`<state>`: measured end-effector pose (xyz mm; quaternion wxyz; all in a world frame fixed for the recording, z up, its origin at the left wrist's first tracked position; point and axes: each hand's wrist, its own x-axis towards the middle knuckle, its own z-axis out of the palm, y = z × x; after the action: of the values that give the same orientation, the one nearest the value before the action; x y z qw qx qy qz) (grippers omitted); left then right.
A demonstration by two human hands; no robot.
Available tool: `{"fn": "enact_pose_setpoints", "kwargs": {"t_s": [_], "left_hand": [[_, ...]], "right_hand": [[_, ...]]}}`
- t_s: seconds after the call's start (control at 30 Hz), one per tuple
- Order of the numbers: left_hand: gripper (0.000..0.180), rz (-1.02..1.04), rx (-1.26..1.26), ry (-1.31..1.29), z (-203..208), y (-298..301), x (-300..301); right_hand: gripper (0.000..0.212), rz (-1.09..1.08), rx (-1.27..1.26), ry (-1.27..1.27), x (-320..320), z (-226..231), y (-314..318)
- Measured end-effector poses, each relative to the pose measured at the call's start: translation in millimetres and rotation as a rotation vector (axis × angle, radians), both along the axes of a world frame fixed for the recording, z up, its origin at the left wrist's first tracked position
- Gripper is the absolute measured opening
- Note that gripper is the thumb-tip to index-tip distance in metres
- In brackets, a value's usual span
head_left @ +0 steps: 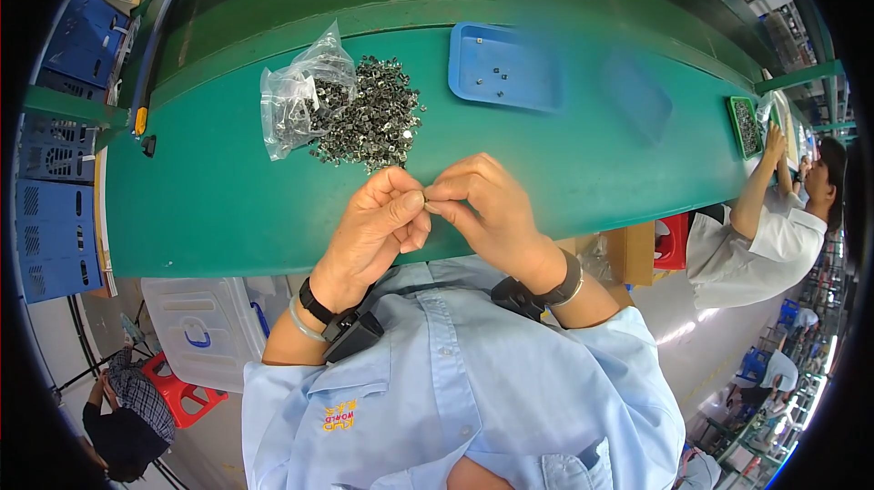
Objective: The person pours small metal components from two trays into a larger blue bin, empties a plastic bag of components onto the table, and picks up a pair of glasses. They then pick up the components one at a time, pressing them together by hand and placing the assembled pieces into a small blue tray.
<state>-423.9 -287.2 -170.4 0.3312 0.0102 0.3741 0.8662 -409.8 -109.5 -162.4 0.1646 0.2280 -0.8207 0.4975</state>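
My left hand (371, 224) and my right hand (490, 209) meet fingertip to fingertip over the near part of the green table (228, 217). Both are closed in a pinch around something tiny, mostly covered by the fingers and too small to name. Just beyond them lies a heap of small black and silver metal parts (378, 117). A clear plastic bag (296, 112) rests against the heap's left side, some of the parts showing through it. To the right of the heap, a blue tray (466, 80) holds several small parts.
A blurred blue shape (642, 98), perhaps another tray, is farther right. At the table's right end a green bin (745, 126) of small parts stands near a co-worker (765, 244). A lidded clear storage box (196, 331) sits below the table's left side; a cardboard box (630, 253) is at right.
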Motion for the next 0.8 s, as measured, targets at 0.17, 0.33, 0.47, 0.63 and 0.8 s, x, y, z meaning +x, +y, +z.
{"fn": "enact_pose_setpoints", "kwargs": {"t_s": [0.17, 0.33, 0.47, 0.63, 0.8], "left_hand": [[0.010, 0.002, -0.060, 0.019, -0.6, -0.7, 0.7], [0.012, 0.008, -0.317, 0.093, 11.8, -0.6, -3.0], [0.013, 0.028, -0.229, 0.021, 21.6, 0.6, -0.4], [0.014, -0.020, 0.083, -0.067, 15.1, 1.8, 3.4], [0.014, -0.036, 0.165, -0.080, 9.4, 1.6, 3.7]], "right_hand": [[0.017, 0.015, -0.015, -0.037, 3.0, -3.1, 1.6], [0.017, -0.018, 0.185, 0.081, -1.2, -1.9, 7.3], [0.015, -0.010, 0.104, 0.057, -1.0, 2.0, 7.2], [0.014, 0.029, -0.173, -0.034, 1.2, 1.4, 2.0], [0.014, 0.059, -0.162, 0.008, 0.5, 1.9, 1.0]]}}
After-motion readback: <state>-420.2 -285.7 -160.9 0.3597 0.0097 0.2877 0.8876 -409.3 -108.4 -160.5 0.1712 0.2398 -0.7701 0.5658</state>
